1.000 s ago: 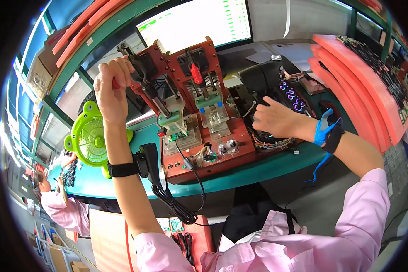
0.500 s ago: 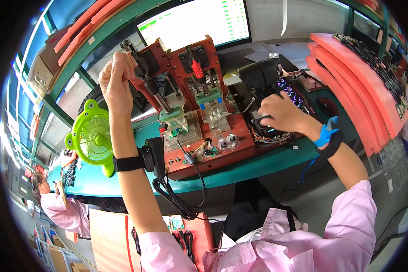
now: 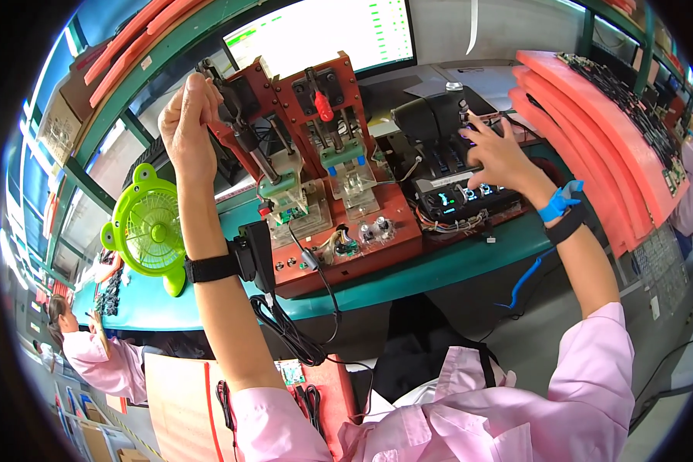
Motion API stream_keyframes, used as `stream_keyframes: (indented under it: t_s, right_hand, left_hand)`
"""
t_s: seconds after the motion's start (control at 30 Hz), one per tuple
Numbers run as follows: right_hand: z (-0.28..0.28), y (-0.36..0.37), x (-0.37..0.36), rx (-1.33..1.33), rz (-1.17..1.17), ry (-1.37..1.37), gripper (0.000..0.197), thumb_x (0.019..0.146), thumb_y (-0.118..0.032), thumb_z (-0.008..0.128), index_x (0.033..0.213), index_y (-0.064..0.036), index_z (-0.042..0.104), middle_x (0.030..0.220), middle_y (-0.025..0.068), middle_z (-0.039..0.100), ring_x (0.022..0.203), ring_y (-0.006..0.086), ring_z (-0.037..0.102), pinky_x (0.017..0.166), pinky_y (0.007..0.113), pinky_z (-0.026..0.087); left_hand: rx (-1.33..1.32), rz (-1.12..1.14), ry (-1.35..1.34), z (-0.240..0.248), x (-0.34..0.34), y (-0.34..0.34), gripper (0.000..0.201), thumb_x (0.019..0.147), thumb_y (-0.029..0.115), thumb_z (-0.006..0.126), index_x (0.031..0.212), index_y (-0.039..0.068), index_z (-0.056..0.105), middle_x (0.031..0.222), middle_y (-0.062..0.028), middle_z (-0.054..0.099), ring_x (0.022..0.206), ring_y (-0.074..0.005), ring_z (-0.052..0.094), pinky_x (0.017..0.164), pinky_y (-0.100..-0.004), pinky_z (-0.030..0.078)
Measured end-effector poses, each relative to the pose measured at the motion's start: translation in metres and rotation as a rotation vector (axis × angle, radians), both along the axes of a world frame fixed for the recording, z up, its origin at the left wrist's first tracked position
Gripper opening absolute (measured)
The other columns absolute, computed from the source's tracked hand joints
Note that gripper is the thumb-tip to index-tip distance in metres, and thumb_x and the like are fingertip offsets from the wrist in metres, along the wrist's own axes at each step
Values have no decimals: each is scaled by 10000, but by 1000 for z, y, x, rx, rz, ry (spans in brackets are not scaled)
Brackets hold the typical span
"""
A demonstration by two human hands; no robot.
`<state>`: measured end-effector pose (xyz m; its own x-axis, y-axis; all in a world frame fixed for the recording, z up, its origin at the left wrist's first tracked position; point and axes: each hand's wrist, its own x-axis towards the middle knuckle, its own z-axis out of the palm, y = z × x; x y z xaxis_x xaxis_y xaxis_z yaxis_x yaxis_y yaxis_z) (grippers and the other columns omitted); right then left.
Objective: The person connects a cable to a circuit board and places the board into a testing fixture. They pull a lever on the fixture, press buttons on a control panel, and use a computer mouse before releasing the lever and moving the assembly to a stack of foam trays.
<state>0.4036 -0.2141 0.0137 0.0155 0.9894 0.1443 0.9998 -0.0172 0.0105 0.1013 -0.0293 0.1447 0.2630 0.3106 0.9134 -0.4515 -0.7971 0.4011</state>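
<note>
While I cannot tell if the left grip [image 3: 189, 131] is clamping, the right grip [image 3: 507, 159], spread apart, is reaching over a black device [image 3: 448, 203]

The left hand [image 3: 189, 127] was raised at the far left of the red fixture [image 3: 346, 266], fingers curled beside its left clamp; what lay inside the grip was hidden. The right hand [image 3: 504, 158], fingers spread, was over a black device [image 3: 458, 199] with lit markings, right of the fixture. A green fan [image 3: 159, 233] stood left on the green tabletop [image 3: 446, 266], a bright monitor [image 3: 323, 38] at the far side, and reddish foam sheets [image 3: 585, 162] were stacked right.
</note>
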Motion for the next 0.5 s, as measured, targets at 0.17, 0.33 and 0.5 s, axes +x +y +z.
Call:
stream_keyframes:
  t_s: [0.17,0.33,0.5]
  right_hand:
    - [-15,-24,15,-64,-20,80,135,632,-147,651,696,-60,568,1146,45,468,1205,247,284,920,612,124]
    - [-3,-8,15,0,0,-104,192,632,-214,652,708,-59,566,1144,55,465,1212,250,269,933,604,104]
    - [-5,-14,25,148,-72,-151,222,659,-249,639,764,-68,565,1185,57,433,1223,255,247,933,600,110]
  left_hand:
    - [-30,53,-9,1,0,-5,393,850,185,482,494,66,364,515,6,334,541,-104,318,580,-238,306]
    - [21,10,-25,1,-1,0,389,845,179,490,493,61,373,518,4,351,521,-88,315,577,-232,310]
    - [3,36,-28,1,1,-3,396,843,179,492,487,58,370,518,-1,366,526,-79,322,580,-224,308]
